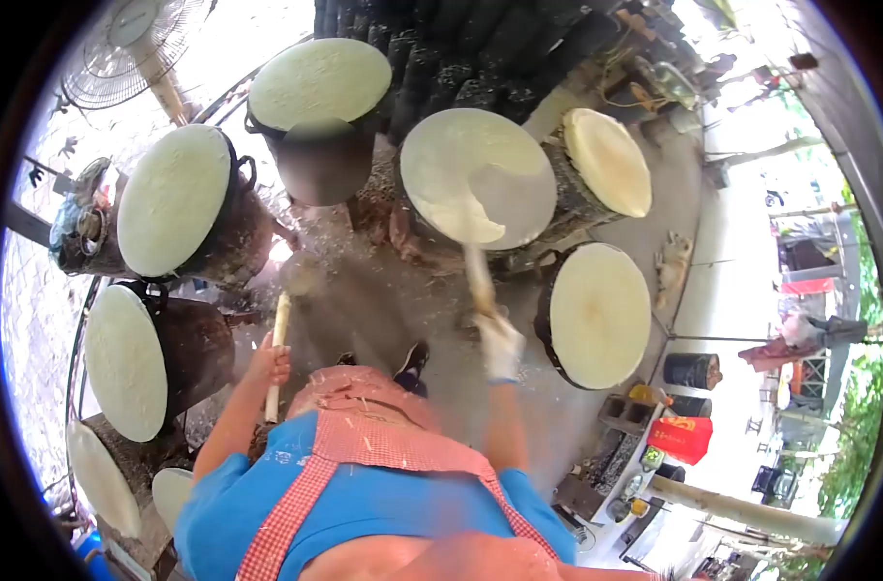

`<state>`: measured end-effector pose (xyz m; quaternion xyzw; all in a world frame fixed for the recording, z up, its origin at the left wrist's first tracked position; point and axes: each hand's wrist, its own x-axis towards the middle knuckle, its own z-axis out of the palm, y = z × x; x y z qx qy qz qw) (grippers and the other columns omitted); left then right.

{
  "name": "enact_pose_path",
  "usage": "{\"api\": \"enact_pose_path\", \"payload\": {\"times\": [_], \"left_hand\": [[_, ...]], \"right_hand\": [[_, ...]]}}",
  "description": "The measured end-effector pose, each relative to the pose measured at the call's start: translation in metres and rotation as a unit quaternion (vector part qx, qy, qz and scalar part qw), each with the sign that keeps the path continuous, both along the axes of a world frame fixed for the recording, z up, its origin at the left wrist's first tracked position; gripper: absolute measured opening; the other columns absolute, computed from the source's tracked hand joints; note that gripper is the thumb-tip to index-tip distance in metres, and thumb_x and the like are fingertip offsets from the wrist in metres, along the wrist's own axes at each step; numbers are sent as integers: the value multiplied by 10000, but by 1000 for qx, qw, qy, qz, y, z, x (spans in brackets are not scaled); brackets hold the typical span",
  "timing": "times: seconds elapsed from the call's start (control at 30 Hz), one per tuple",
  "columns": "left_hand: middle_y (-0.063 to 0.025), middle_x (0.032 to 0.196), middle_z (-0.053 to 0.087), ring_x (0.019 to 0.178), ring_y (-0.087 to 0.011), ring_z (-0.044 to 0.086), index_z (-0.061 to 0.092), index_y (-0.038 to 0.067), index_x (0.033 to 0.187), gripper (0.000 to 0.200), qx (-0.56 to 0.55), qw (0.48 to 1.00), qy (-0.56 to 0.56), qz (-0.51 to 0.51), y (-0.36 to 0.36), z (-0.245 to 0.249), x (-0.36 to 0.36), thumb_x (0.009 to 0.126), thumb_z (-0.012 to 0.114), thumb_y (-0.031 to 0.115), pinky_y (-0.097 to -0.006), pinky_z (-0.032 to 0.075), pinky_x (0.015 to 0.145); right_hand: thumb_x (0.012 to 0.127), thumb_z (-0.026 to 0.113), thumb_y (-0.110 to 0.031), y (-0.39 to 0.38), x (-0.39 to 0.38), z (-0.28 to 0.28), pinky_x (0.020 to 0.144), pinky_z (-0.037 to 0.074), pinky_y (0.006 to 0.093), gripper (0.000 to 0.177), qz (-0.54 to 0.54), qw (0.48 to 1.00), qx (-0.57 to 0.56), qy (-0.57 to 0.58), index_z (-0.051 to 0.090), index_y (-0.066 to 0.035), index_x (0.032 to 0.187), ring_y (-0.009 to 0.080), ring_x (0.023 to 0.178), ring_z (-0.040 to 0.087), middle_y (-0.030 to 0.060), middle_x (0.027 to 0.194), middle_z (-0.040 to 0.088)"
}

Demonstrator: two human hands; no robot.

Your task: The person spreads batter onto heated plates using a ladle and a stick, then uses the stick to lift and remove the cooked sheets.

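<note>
My left hand (pixel 267 364) is closed around the pale wooden handle of a ladle (pixel 281 324); its round, blurred end hangs over the floor between the stoves. In a white glove, my right hand (pixel 501 347) grips a wooden-handled spreader (pixel 478 276), smeared by motion. The tool reaches over the near edge of a large round griddle (pixel 521 194). Pale batter (pixel 441 165) covers its left and upper parts, while a grey patch shows at the right. The spreader's working end is blurred against the batter.
More griddles with pale round sheets (pixel 175 198) surround me on both sides, on drum-like stoves. A browner, curling sheet (pixel 608 163) lies at back right. Dark stacked logs or tubes (pixel 441 58) stand behind. A fan (pixel 132 48) is at upper left, a red bag (pixel 681 439) at right.
</note>
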<state>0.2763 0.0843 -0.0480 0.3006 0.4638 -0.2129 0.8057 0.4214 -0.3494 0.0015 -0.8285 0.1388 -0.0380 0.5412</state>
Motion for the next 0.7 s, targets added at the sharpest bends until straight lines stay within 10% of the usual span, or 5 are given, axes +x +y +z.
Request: {"api": "enact_pose_path", "payload": {"times": [0.1,0.23,0.37,0.43,0.7], "left_hand": [[32,539,281,354,-66,259,306,384,1283,526,-50,996,-73,-9,4,19,-11,881,487,98,-215,227,289],[17,597,328,373,-74,273,319,395,1286,491,-151,975,-163,-15,17,32,-38,904,482,133,-204,252,287],[12,591,336,385,-69,297,391,379,1246,393,-327,932,-126,95,21,27,-69,919,495,187,-194,258,274],[-1,590,353,392,-82,299,460,72,856,180,-369,912,-177,44,14,36,-72,924,500,234,-201,274,288],[4,579,348,474,-101,347,442,109,697,246,-325,914,-237,42,2,44,-95,902,505,230,-263,358,414]], "right_hand": [[840,604,-342,92,19,-25,747,491,376,327,55,988,-144,-18,660,-91,1043,312,826,648,182,896,667],[872,505,-417,45,-8,-17,600,489,472,315,37,898,-438,31,639,-186,1039,331,675,631,178,708,627],[846,547,-390,43,-22,27,681,484,446,353,-73,949,-303,47,650,-102,1021,374,776,622,207,833,638],[828,565,-380,76,6,7,712,472,415,340,-64,984,-166,-9,656,-81,964,396,843,598,207,857,631],[864,505,-398,-3,18,1,662,485,466,341,-26,948,-315,29,661,-96,888,347,737,635,178,760,650]]}}
